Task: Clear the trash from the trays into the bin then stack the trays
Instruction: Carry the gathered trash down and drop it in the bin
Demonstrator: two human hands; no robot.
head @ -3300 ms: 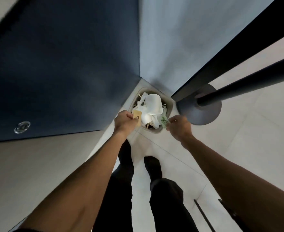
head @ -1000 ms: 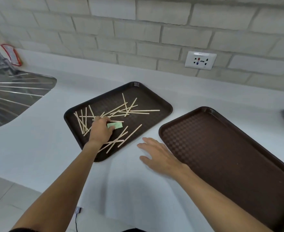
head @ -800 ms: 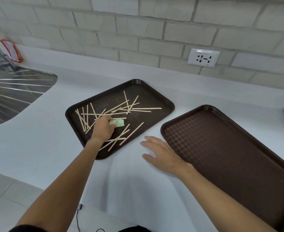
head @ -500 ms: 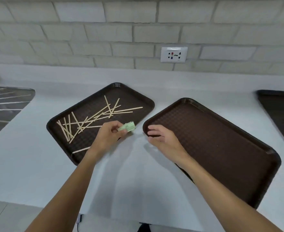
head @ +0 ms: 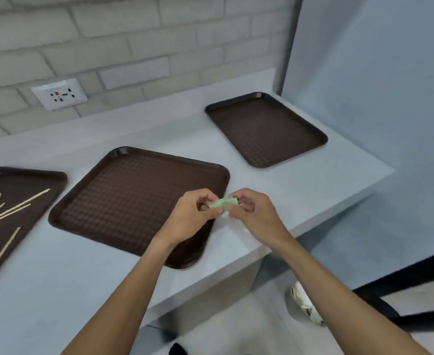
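Wrapper (head: 223,204) pinched at both ends by curled fingers of left hand (head: 192,216) and right hand (head: 255,213), long axis left-right above surface (head: 57,278) edge; bin (head: 303,307) low at near right, closer to right hand.

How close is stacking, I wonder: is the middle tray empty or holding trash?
Empty where visible: the middle tray shows only bare patterned bottom; the left hand, pinching a green wrapper, hides one corner.

Left hand (head: 193,213), right hand (head: 254,213) in pinch.
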